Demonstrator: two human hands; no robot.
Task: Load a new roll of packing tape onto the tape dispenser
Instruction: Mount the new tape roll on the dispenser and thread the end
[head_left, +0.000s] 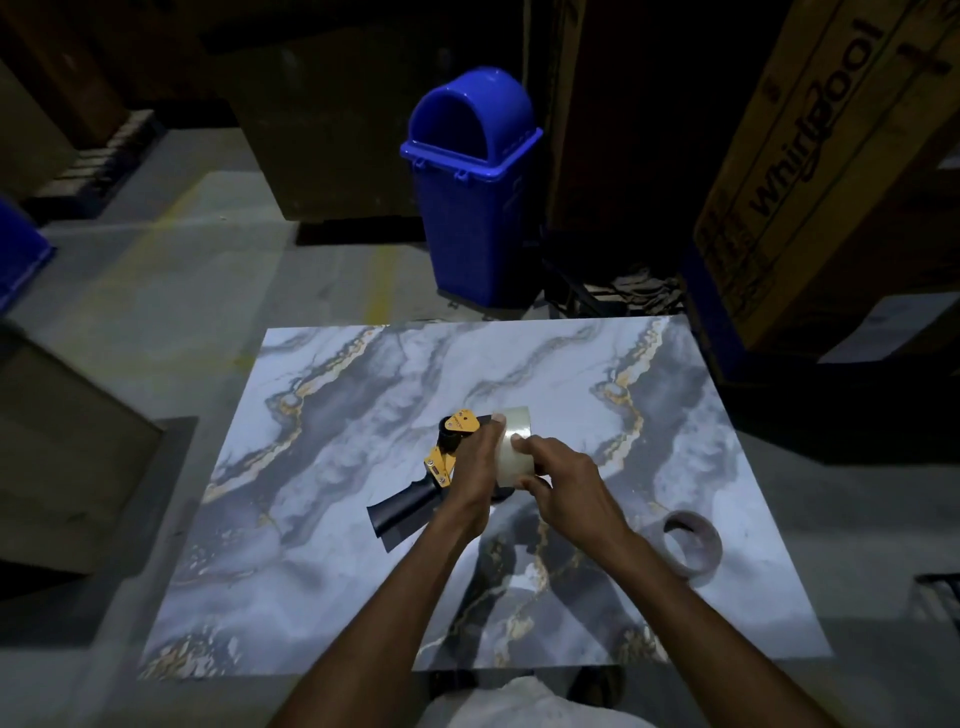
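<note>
Centre of frame: fingertips (498, 418) of the left hand (475, 467) hook over the far rim of a clear tape roll (515, 441). The right hand (563, 480) grasps the same roll, w/ thumb on its curved face and the other fingers curled round the near edge. Both hands hold the roll; no finger hangs slack.

The roll stands on edge, tight against the right side of the yellow-and-black tape dispenser (449, 457). The dispenser lies on a marble-print table (363, 597), w/ its black handle (400, 512) pointing to lower left.

Prob. reason for the two-hand hold: R steers the roll's core onto the hub while L braces roll + frame so the dispenser doesn't skid. The hub is hidden behind the hands, so can't tell if the roll is seated yet. Also can't tell if the L palm presses the frame.

Further out, lower right on the table, well apart from the hands: a grey ring (693, 545), prob. the spent roll, parked out of the way. Beyond the table, top centre: a blue bin (472, 208) on the floor. Upper right: a printed cardboard box (810, 171). Lighting is dim.
</note>
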